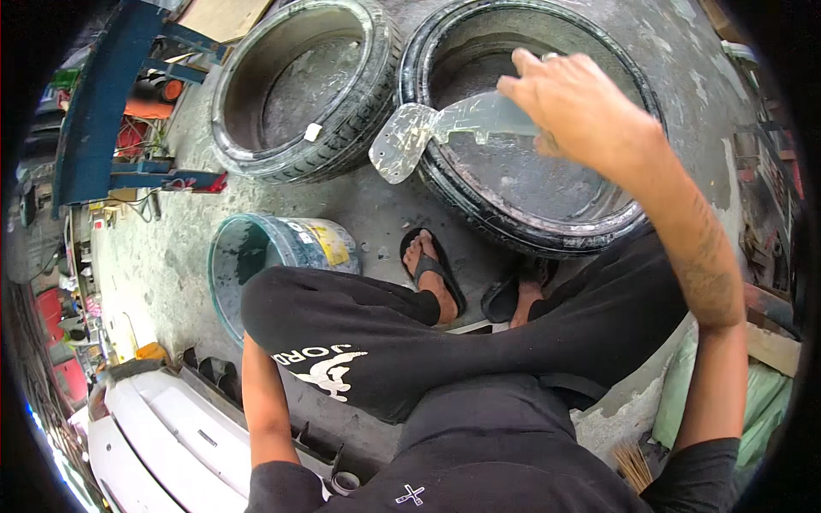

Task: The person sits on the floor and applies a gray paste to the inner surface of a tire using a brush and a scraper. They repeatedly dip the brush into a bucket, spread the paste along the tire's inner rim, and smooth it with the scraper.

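Grey floor [162, 248] below, right grip [577, 103] pinching a scuffed grey panel [466, 116] over the right tyre [513, 227]; left grip hidden, can't tell!

A blue frame [96, 115] is at upper left, a tan board [221, 19] and an orange item [150, 109] near it. A white panel [158, 432] (with a small dark slot) lies lower left; lower right, bristles [633, 464] show near a green sheet [765, 402].
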Available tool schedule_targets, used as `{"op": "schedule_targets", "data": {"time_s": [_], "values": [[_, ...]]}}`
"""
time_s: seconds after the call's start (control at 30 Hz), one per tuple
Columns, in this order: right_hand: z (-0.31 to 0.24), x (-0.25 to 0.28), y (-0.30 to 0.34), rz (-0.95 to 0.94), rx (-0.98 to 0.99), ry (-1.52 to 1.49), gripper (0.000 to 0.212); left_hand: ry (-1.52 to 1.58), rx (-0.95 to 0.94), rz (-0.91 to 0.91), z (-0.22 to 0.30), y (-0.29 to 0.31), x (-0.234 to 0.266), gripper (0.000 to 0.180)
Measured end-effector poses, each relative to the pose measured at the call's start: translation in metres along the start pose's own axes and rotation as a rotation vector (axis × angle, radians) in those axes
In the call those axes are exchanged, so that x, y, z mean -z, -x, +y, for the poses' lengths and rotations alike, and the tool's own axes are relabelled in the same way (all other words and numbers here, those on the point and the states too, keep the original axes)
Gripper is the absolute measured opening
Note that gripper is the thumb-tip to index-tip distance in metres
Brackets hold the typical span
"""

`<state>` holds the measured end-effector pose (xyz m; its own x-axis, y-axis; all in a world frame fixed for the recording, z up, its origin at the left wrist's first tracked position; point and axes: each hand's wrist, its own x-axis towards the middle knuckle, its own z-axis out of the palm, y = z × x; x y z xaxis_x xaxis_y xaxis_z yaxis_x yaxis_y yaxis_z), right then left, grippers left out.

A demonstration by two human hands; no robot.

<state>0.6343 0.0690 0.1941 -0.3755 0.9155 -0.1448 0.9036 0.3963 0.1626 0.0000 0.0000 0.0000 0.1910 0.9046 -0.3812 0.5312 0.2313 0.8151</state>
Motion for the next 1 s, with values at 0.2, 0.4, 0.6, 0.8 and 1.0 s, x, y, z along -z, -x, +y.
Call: {"op": "schedule_targets", "data": {"time_s": [0.2,0.4,0.6,0.8,1.0], "values": [[0.02,0.053,-0.005,-0.026,0.077,-0.012,0.036,-0.755,-0.235,0.248,0.056,0.028,0.027,0.028],[0.017,0.067,-0.019,0.066,0.154,-0.245,0.035,-0.698,-0.385,0.293,-0.035,0.078,0.063,0.037],[0.012,0.082,-0.023,-0.054,0.066,-0.353,0.031,-0.528,-0.452,0.353,-0.019,0.027,-0.024,0.038],[0.012,0.055,-0.063,0.027,0.028,-0.691,0.026,-0.453,0.003,0.245,0.007,0.058,-0.009,0.041],[0.005,0.071,-0.029,0.173,-0.188,-0.826,0.029,-0.547,0.255,0.136,0.056,-0.009,-0.015,0.038]]}}
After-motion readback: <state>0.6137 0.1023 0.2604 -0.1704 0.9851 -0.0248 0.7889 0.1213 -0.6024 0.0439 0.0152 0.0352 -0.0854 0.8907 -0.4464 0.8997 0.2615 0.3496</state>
